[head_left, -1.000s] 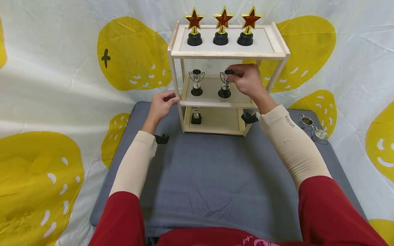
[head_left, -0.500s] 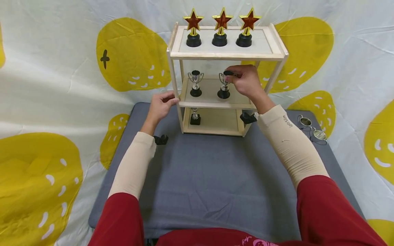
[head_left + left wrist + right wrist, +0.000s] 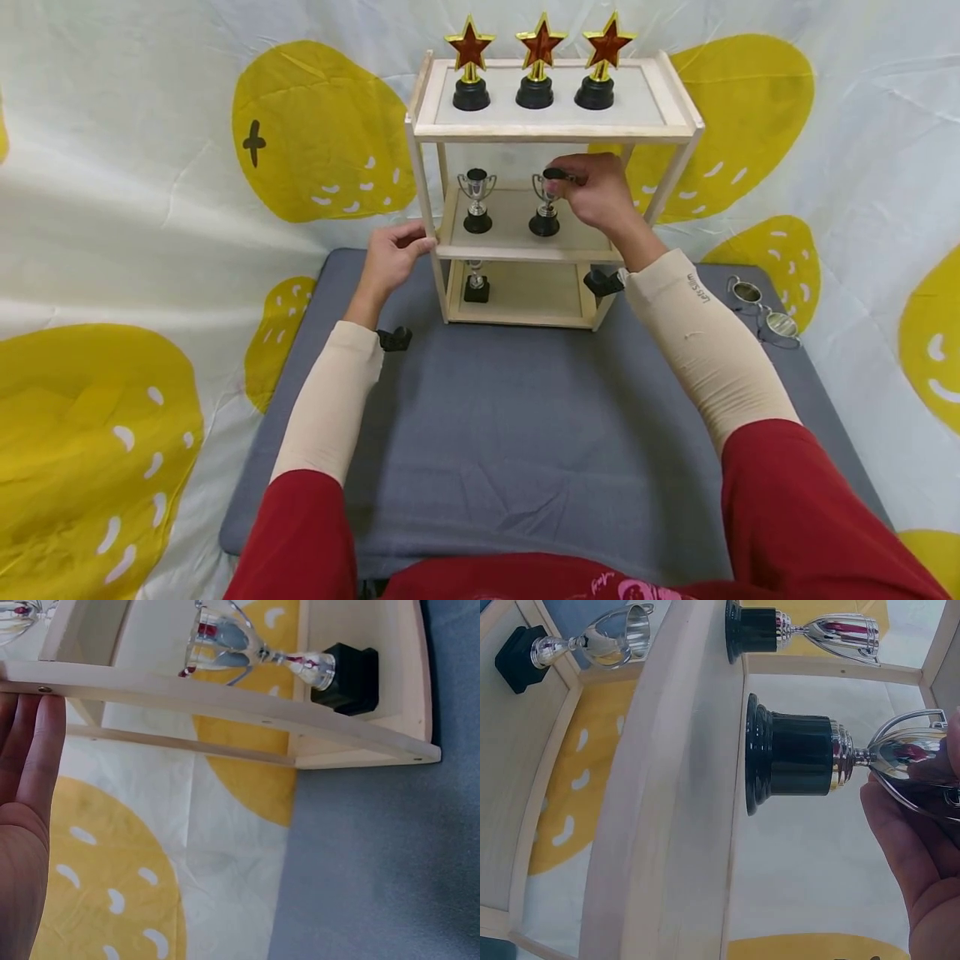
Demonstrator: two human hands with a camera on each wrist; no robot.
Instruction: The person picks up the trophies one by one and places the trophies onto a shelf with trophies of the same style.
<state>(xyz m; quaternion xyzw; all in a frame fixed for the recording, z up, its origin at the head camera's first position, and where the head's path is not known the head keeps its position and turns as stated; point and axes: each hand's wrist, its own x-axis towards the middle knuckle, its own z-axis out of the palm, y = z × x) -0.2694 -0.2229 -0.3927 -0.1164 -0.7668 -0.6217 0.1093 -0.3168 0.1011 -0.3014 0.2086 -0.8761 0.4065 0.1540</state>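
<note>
A silver two-handled trophy cup with a round black base stands upright at the middle shelf. My right hand grips its bowl from the right, covering part of it. In the right wrist view its base is close to the shelf board; whether it touches cannot be told. To its left is a matching trophy cup. My left hand holds the left post of the wooden shelf between thumb and fingers. In the left wrist view its fingers reach the post, their tips partly hidden.
Three gold star trophies line the top shelf. A silver trophy with a square black base stands at the bottom left. Two more silver cups are on the grey table at the far right. Patterned cloth hangs behind.
The view shifts slightly with the head. Both hands keep their holds, and the gripped trophy cup shows no clear movement on the middle shelf.
</note>
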